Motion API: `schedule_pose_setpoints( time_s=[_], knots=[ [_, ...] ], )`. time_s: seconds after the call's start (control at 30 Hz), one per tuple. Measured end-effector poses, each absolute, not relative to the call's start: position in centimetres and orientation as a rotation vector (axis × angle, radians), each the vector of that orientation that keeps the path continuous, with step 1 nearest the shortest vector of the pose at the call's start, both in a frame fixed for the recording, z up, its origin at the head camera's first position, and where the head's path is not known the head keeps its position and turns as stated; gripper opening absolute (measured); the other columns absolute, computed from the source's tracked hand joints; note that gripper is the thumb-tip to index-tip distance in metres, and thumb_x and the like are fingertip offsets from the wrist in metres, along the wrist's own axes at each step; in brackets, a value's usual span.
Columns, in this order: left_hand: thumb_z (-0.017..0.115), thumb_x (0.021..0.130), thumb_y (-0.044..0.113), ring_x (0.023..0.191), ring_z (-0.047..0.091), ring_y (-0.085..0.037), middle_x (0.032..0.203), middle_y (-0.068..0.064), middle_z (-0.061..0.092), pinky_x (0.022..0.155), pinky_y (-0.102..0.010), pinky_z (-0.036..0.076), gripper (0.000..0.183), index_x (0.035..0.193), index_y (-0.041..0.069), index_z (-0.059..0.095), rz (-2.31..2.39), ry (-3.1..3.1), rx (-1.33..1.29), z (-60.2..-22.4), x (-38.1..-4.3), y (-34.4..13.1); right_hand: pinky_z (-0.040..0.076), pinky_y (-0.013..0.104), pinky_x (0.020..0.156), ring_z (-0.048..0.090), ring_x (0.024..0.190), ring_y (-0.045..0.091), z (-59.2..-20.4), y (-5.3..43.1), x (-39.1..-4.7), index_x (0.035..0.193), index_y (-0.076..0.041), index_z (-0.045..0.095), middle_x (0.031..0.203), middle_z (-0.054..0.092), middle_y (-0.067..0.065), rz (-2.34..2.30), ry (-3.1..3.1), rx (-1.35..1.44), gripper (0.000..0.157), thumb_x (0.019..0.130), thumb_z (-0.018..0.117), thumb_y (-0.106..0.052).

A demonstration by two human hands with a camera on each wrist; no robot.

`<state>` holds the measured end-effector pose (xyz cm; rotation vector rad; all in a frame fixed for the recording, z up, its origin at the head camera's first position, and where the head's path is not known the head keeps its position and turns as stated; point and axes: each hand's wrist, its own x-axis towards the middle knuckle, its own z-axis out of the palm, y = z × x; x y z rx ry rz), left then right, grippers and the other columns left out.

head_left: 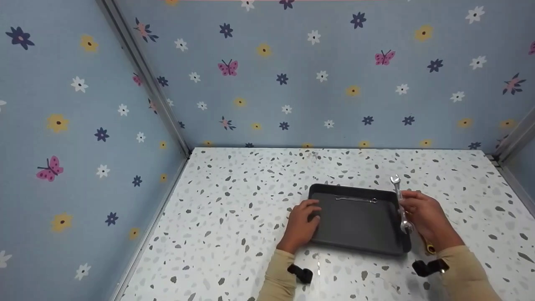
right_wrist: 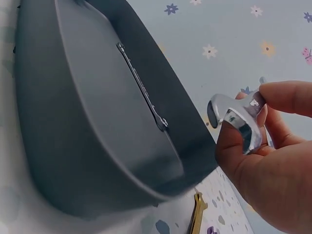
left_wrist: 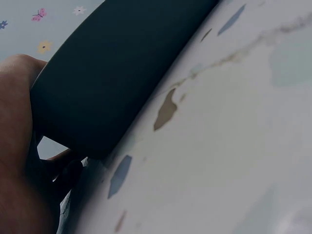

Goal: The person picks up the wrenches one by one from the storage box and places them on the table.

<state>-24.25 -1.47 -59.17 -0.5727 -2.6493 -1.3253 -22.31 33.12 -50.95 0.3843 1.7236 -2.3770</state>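
Note:
A dark grey rectangular tray point(head_left: 355, 223) rests on the speckled tabletop. My left hand point(head_left: 299, 225) grips its left end, fingers over the rim; the left wrist view shows the tray's outer wall point(left_wrist: 107, 73) beside that hand. Above the right rim, my right hand point(head_left: 428, 217) pinches a shiny double open-end wrench point(head_left: 398, 193) between thumb and fingers. One open jaw end of this wrench point(right_wrist: 225, 103) faces the camera in the right wrist view. Inside the tray, a thin silver wrench point(head_left: 355, 200) lies along the far wall.
Right of the tray, partly behind the right hand, lies a yellow-ended tool point(head_left: 430, 249). A gold-coloured wrench point(right_wrist: 197, 214) shows on the table in the right wrist view, with a small purple object point(right_wrist: 210, 230) beside it. Flower-patterned walls point(head_left: 292, 83) bound the table.

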Motion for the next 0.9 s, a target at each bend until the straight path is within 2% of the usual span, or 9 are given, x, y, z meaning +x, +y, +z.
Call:
schedule_pose_setpoints(
  time_s=[0.23, 0.5, 0.77, 0.9],
  knots=[
    [0.062, 0.095, 0.013, 0.122, 0.052, -0.021, 0.138, 0.004, 0.057, 0.104, -0.04, 0.041, 0.025, 0.117, 0.009, 0.073, -1.321, -2.627, -0.582, -59.2, -24.2, -1.5, 0.053, 0.027, 0.074, 0.062, 0.081, 0.013, -51.0, 33.9, -22.1, 0.095, -0.011, 0.073, 0.091, 0.068, 0.001, -2.426, 1.66, 0.417, 0.02, 0.093, 0.063, 0.006],
    [0.062, 0.095, 0.014, 0.122, 0.052, -0.02, 0.138, 0.005, 0.057, 0.104, -0.039, 0.041, 0.025, 0.117, 0.01, 0.073, -1.32, -2.642, -0.572, -59.2, -24.3, -1.5, 0.052, 0.025, 0.075, 0.059, 0.084, 0.01, -51.0, 35.0, -21.7, 0.099, -0.014, 0.073, 0.094, 0.067, -0.002, -2.347, 1.748, 0.466, 0.018, 0.094, 0.065, 0.001],
    [0.062, 0.095, 0.015, 0.123, 0.051, -0.019, 0.139, 0.008, 0.056, 0.105, -0.04, 0.04, 0.026, 0.118, 0.011, 0.072, -1.312, -2.66, -0.557, -59.2, -24.3, -1.4, 0.053, 0.023, 0.079, 0.065, 0.091, 0.009, -51.5, 36.2, -21.0, 0.097, -0.013, 0.075, 0.099, 0.067, -0.005, -2.406, 1.717, 0.416, 0.017, 0.095, 0.064, 0.0],
    [0.062, 0.095, 0.015, 0.123, 0.051, -0.02, 0.139, 0.008, 0.056, 0.105, -0.04, 0.04, 0.026, 0.118, 0.011, 0.072, -1.309, -2.655, -0.564, -59.3, -24.4, -1.4, 0.053, 0.024, 0.079, 0.066, 0.09, 0.01, -51.7, 36.7, -20.6, 0.096, -0.013, 0.075, 0.096, 0.068, -0.004, -2.437, 1.673, 0.411, 0.018, 0.096, 0.063, 0.001]
  ],
)
